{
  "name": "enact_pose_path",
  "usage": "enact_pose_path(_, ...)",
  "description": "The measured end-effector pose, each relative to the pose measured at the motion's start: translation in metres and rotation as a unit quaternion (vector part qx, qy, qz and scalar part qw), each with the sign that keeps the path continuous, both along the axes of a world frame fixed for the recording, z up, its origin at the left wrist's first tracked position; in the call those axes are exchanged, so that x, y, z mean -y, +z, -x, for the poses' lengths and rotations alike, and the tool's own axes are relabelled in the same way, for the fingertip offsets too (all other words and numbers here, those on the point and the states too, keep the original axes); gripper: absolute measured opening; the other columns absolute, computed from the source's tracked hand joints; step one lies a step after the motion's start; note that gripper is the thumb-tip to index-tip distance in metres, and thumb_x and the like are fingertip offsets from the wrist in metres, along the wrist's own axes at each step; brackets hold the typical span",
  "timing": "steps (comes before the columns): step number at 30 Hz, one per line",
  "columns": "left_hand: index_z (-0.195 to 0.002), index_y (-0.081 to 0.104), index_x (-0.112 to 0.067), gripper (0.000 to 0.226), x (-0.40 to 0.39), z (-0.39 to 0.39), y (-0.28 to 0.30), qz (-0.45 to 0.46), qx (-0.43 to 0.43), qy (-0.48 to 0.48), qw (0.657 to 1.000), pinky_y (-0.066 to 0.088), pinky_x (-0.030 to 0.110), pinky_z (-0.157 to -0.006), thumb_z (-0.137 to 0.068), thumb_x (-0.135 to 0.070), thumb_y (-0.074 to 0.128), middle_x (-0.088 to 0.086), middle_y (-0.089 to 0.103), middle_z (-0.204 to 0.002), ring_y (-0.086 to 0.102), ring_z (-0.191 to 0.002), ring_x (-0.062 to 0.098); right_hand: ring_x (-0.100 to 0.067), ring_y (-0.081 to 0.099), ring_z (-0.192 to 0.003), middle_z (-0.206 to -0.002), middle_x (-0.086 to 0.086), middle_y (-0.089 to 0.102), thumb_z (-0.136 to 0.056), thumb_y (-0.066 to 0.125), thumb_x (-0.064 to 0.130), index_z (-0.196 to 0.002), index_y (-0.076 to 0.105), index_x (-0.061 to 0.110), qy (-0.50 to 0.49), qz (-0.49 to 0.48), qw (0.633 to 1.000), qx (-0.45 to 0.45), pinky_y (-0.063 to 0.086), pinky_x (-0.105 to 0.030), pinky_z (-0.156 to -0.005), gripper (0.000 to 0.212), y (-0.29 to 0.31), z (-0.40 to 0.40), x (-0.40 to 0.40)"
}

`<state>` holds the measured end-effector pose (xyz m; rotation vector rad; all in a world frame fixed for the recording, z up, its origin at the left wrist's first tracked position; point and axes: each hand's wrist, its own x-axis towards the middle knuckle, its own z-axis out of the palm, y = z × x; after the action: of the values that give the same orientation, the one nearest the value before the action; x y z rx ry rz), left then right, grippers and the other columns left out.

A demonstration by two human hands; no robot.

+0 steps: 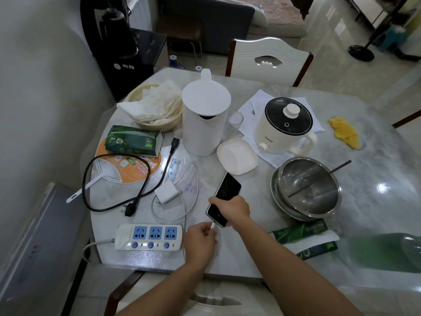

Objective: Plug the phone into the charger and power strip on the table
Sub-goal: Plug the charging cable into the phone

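At the far left of the pale marbled surface (376, 179) a white-handled orange plastic fan (127, 169) lies under a green foil packet (133, 140), with a black power cord (136, 179) looped across it and its plug resting near the front. Just in front of that sits the white three-socket power strip with blue outlets (149, 237), parallel to the near edge, nothing plugged into it. Behind the strip lies the white square charger block (167, 192), its thin white cable (184, 224) curving forward in a loop toward the front edge. The left hand (200, 244) is curled closed, pinching the cable's small white connector between its fingertips, right at the lower end of the phone. The black smartphone with a dark screen (227, 192) is lifted at an angle just right of the charger, and the right hand (232, 208) is wrapped around its lower half from the right side; whether the connector is seated in the port cannot be told. Behind the phone stand a tall white electric kettle (205, 117) and a shallow white square dish (237, 156). Farther right are a cream electric cooking pot with a glass lid (286, 126), stacked steel bowls (307, 188) with a dark stick resting across them, and a crumpled yellow cloth (345, 132).
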<state>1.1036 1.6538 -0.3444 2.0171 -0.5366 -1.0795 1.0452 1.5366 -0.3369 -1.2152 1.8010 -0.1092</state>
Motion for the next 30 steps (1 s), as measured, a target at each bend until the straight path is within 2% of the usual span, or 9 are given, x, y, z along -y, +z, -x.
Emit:
enact_pose_path(3,-0.064,0.065,-0.038,0.04,0.0002,-0.0002,-0.0006,-0.003,0.007,-0.017,1.0,0.057,0.031,-0.061,-0.088,-0.006,0.062,-0.009,0.071,-0.061,0.068,-0.056,0.008,-0.024,0.066,-0.091,-0.1,-0.006,0.068,-0.059,0.076,0.053,-0.101,0.065,0.01,0.003,0.003,1.0,-0.005,0.06,-0.041,-0.08,0.061,0.0005,-0.0001,-0.0002)
enact_pose_path(5,-0.08,0.076,-0.025,0.024,0.0001,-0.0003,-0.0002,-0.005,0.012,-0.031,0.999,0.057,0.029,-0.06,-0.088,-0.007,0.062,-0.004,0.074,-0.066,0.069,-0.059,0.011,-0.024,0.065,-0.091,-0.1,-0.006,0.067,-0.059,0.076,0.053,-0.1,0.065,0.009,0.007,0.005,1.0,-0.011,0.06,-0.041,-0.079,0.062,0.0,-0.0001,-0.0012)
enact_pose_path(7,-0.09,0.078,-0.015,0.017,0.0002,-0.0002,-0.0015,-0.006,0.043,-0.062,0.997,0.058,0.033,-0.066,-0.089,-0.009,0.062,0.001,0.075,-0.071,0.07,-0.065,0.016,-0.023,0.065,-0.088,-0.099,-0.006,0.067,-0.058,0.076,0.053,-0.099,0.065,0.01,0.011,0.012,1.0,-0.017,0.06,-0.037,-0.075,0.06,0.0001,0.0005,-0.002)
enact_pose_path(9,-0.091,0.078,-0.014,0.016,0.0003,0.0,-0.0015,-0.007,0.06,-0.08,0.995,0.059,0.037,-0.071,-0.089,-0.011,0.062,0.003,0.076,-0.074,0.07,-0.068,0.018,-0.021,0.065,-0.082,-0.095,-0.005,0.068,-0.058,0.077,0.052,-0.096,0.065,0.01,0.013,0.016,1.0,-0.021,0.059,-0.035,-0.071,0.057,0.0006,0.0009,-0.0022)
enact_pose_path(17,-0.08,0.077,-0.015,0.018,0.0015,0.0021,-0.0025,-0.022,0.025,-0.081,0.996,0.058,0.034,-0.068,-0.087,-0.008,0.062,0.004,0.074,-0.068,0.069,-0.064,0.016,-0.026,0.065,-0.095,-0.106,-0.009,0.066,-0.059,0.077,0.051,-0.109,0.063,0.007,0.018,0.003,0.999,-0.032,0.06,-0.042,-0.08,0.069,0.0008,0.0042,-0.0039)
enact_pose_path(20,-0.074,0.076,-0.019,0.023,0.0025,0.0001,-0.0049,-0.021,0.002,-0.074,0.997,0.058,0.033,-0.064,-0.086,-0.006,0.062,0.002,0.074,-0.065,0.067,-0.058,0.013,-0.026,0.065,-0.094,-0.104,-0.008,0.066,-0.06,0.077,0.05,-0.106,0.064,0.007,0.002,0.007,1.0,-0.025,0.06,-0.042,-0.081,0.064,0.001,0.0053,-0.0037)
enact_pose_path(23,-0.064,0.072,-0.026,0.032,0.0031,-0.0016,-0.0066,-0.021,-0.003,-0.07,0.997,0.057,0.031,-0.061,-0.085,-0.004,0.06,0.002,0.073,-0.061,0.064,-0.052,0.007,-0.023,0.066,-0.085,-0.091,-0.006,0.068,-0.061,0.078,0.047,-0.093,0.066,0.01,-0.011,0.006,1.0,-0.014,0.061,-0.043,-0.078,0.051,0.0008,0.0061,-0.0039)
enact_pose_path(26,-0.061,0.072,-0.027,0.035,0.0044,-0.0026,-0.0081,-0.015,-0.011,-0.063,0.998,0.058,0.036,-0.064,-0.082,-0.002,0.06,0.003,0.073,-0.061,0.065,-0.055,0.012,-0.022,0.065,-0.081,-0.088,-0.004,0.067,-0.06,0.078,0.047,-0.081,0.06,0.014,-0.016,0.007,1.0,-0.01,0.061,-0.042,-0.075,0.043,0.0013,0.0065,-0.0026)
enact_pose_path(30,-0.07,0.076,-0.019,0.028,0.0092,-0.0026,-0.0049,-0.021,-0.038,-0.045,0.998,0.057,0.036,-0.062,-0.077,0.004,0.06,0.005,0.073,-0.063,0.065,-0.057,0.016,-0.023,0.065,-0.086,-0.096,-0.006,0.067,-0.06,0.076,0.05,-0.089,0.063,0.012,-0.006,0.012,1.0,-0.023,0.061,-0.041,-0.076,0.05,-0.0005,0.0068,-0.0021)
